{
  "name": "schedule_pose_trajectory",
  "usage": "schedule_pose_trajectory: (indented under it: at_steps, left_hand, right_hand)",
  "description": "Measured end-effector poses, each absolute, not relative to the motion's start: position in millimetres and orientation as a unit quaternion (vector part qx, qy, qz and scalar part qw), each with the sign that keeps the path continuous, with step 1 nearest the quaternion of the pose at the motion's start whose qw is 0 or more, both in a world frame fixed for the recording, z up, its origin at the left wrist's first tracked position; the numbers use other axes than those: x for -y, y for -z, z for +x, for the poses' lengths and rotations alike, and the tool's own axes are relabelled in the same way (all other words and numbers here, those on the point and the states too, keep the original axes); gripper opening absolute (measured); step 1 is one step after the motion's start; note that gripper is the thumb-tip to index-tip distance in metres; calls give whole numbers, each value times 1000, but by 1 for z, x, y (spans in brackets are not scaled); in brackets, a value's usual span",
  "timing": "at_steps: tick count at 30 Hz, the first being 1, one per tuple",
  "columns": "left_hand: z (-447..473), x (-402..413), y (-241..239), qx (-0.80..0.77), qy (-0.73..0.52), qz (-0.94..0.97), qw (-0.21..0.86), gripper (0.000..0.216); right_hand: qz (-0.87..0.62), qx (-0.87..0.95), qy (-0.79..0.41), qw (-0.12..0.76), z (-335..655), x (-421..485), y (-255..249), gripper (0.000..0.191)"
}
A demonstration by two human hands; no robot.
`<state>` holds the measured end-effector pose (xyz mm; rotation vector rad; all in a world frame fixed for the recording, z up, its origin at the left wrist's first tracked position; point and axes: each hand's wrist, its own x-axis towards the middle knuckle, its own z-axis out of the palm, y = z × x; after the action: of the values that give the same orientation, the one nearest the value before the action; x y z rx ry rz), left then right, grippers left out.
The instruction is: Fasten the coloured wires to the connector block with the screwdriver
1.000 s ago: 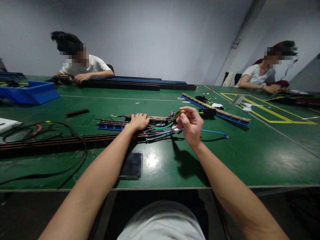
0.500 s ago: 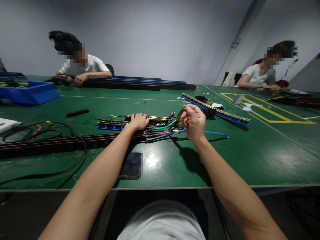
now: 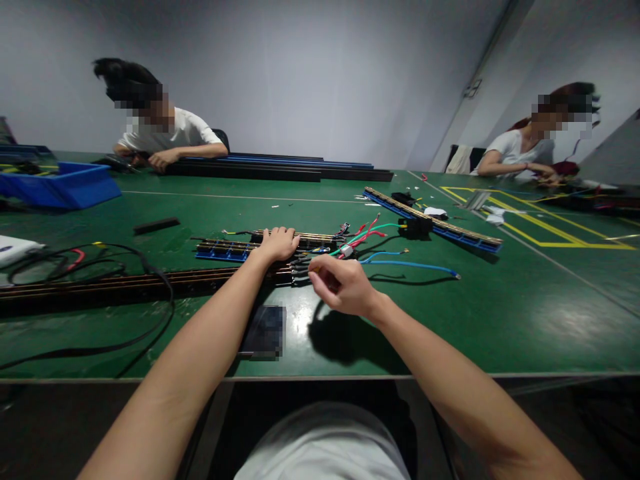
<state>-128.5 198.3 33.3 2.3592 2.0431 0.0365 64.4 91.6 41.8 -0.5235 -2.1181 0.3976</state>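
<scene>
My left hand (image 3: 277, 244) rests palm down, fingers curled, on the end of a long dark rail with copper strips (image 3: 125, 285), next to a short blue-and-black rail piece (image 3: 223, 250). My right hand (image 3: 340, 285) hovers low over the table just right of the rail's end, fingers pinched near the wire ends; what it pinches is hidden. A bundle of red, green and blue wires (image 3: 373, 237) fans out to the right from the rail end, and a long blue wire (image 3: 415, 265) lies on the green table (image 3: 500, 313).
A black cable (image 3: 100, 260) loops at the left beside a blue bin (image 3: 60, 185). Another blue rail (image 3: 435, 220) lies diagonally at the right. Long black rails (image 3: 280, 170) lie at the back. Two other people sit at the far side, one left, one right. A dark flat object (image 3: 265, 330) lies near the front edge.
My right hand dropped from a raised position down and to the left, close to the rail end. The yellow wire it held up is gone from view; the coloured wires now lie spread out.
</scene>
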Motion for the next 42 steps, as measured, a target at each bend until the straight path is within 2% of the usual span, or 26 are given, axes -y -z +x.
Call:
schedule_pose_trajectory:
  at_steps: [4,8,12,16,21,28,33,42]
  left_hand:
    - [-129,-198,-33,-658,-9,753,7,50]
    - [-129,-198,-33,-656,-8,755,6,50]
    - [-130,-199,-33,-654,-10,756,5,50]
    - [-131,-201,-31,-650,-15,759,6,50]
    - [-132,-201,-31,-647,-18,763,10,51]
    - [-133,-199,-32,-645,-24,764,8,50]
    - [-133,-199,-31,-648,-22,761,4,51]
    - [-133,-199,-32,-645,-24,764,8,52]
  right_hand:
    - [-161,906,-85,383,58,-90,-33,12]
    - [-187,891,-108,399,60,-92,-37,14]
    - [-247,803,-196,506,70,-93,-48,17]
    - [-238,659,-313,642,83,-98,-62,22]
    - [-223,551,-373,712,96,-109,-78,26]
    - [-242,510,-416,713,96,-115,-78,25]
    - [-228,568,-376,696,81,-103,-64,23]
    - [-218,561,-320,732,80,-95,-70,19]
